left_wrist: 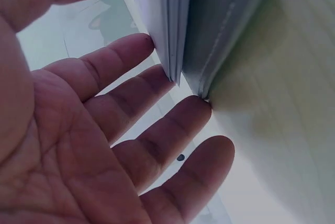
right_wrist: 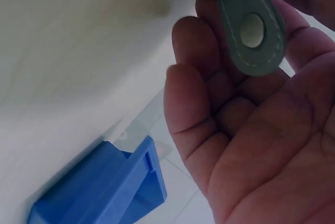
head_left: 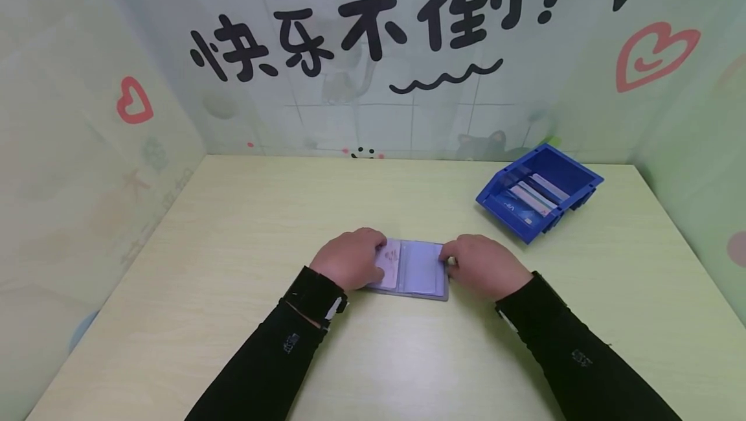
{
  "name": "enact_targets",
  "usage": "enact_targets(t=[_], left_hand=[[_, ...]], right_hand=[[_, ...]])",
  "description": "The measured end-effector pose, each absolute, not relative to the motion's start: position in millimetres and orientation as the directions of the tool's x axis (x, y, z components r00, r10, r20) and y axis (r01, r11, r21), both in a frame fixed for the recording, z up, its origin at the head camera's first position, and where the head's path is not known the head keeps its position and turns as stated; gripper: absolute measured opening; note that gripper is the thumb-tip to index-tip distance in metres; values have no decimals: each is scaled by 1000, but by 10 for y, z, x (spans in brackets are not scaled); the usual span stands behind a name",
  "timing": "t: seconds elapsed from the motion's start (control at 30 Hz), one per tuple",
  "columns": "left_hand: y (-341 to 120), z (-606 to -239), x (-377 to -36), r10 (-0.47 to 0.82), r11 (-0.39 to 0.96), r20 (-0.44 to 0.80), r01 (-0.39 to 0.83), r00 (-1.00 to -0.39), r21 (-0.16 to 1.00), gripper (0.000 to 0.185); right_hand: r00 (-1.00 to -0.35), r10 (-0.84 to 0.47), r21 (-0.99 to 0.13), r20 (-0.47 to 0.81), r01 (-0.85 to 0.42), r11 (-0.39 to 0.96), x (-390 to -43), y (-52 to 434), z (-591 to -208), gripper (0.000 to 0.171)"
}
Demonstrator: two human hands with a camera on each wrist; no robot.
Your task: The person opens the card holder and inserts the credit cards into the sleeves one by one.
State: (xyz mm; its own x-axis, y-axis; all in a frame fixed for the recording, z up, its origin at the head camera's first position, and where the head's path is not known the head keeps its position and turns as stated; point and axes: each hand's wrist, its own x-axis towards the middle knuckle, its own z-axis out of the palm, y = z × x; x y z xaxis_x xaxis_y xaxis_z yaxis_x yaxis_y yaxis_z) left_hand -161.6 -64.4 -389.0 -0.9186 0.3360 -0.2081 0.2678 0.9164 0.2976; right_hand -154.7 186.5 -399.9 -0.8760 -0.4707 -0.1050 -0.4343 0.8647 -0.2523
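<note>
A grey card wallet (head_left: 421,269) lies open on the table between my hands. My left hand (head_left: 351,258) rests on its left page, partly covering a card with pinkish print (head_left: 390,259). In the left wrist view, the straight fingers (left_wrist: 157,103) touch the edge of the clear sleeves (left_wrist: 172,20) and the grey cover (left_wrist: 225,25). My right hand (head_left: 480,265) is at the wallet's right edge. The wallet's grey snap strap (right_wrist: 251,25) lies across its curled fingers (right_wrist: 209,93), with the thumb above it.
A blue plastic bin (head_left: 507,217) sits at the back right of the pale table (head_left: 233,227), tilted toward me, with several cards (head_left: 533,197) inside. It also shows in the right wrist view as a blue bin (right_wrist: 104,187). Printed walls close in three sides.
</note>
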Motion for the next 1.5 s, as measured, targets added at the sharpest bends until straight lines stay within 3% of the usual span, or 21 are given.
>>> enact_targets(t=[0.17, 0.5, 0.7, 0.97, 1.1, 1.27, 1.5], left_hand=[[-645, -3901, -1626, 322, 922, -215, 253, -922, 294, 54], [-648, -3928, -1635, 301, 919, -233, 216, -925, 330, 54], [-659, -3935, -1620, 299, 920, -230, 216, -926, 327, 52], [-666, -3952, -1624, 298, 921, -222, 219, -928, 323, 52], [-666, -3956, -1626, 306, 916, -215, 226, -927, 330, 52], [-661, -3952, -1627, 315, 916, -201, 241, -928, 322, 51], [-652, -3935, -1626, 316, 914, -202, 240, -927, 328, 52]], right_hand=[[-914, -394, -280, -101, -354, 893, -1610, 1908, -4007, 19], [-974, -189, -355, 125, -222, 908, -1772, 2199, -3934, 24], [-981, -91, -338, 174, -147, 930, -1900, 2363, -3892, 34], [-999, -42, -255, 16, -45, 966, -2127, 2489, -3836, 44], [-997, -18, -212, -72, -2, 977, -2201, 2520, -3796, 42], [-995, 35, -186, -89, 51, 981, -2281, 2538, -3764, 35], [-976, 85, -129, -201, 113, 985, -2412, 2594, -3717, 38]])
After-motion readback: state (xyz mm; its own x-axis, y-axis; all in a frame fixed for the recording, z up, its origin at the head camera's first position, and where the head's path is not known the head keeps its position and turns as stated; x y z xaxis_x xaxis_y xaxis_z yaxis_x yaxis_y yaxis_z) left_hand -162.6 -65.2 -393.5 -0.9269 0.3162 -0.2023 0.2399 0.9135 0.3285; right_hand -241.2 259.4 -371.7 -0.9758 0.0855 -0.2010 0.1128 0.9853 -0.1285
